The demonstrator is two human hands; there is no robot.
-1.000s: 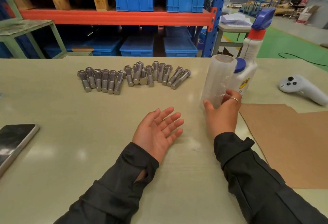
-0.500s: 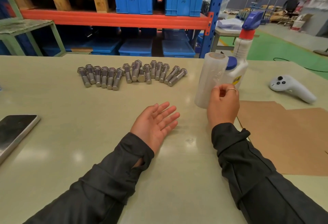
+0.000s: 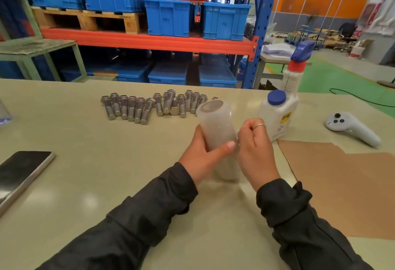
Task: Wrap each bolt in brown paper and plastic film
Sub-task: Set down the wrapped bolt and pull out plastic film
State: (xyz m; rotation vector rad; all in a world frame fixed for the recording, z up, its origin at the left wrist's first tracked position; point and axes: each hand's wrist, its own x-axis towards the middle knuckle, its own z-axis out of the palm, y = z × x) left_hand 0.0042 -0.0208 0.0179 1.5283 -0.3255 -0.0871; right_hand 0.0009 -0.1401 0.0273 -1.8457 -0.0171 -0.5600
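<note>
While the left hand (image 3: 202,158) is gripping the film roll (image 3: 218,135), tilted above the table (image 3: 85,173), the right hand (image 3: 254,147) is pinching its edge; best peeling slowly. Bolts (image 3: 154,106) are lying beyond.

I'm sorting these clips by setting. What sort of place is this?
Most likely a warehouse or factory packing bench: pallet racking loaded with blue crates stands behind the table, and a row of bolts lies beside the film roll.
</note>
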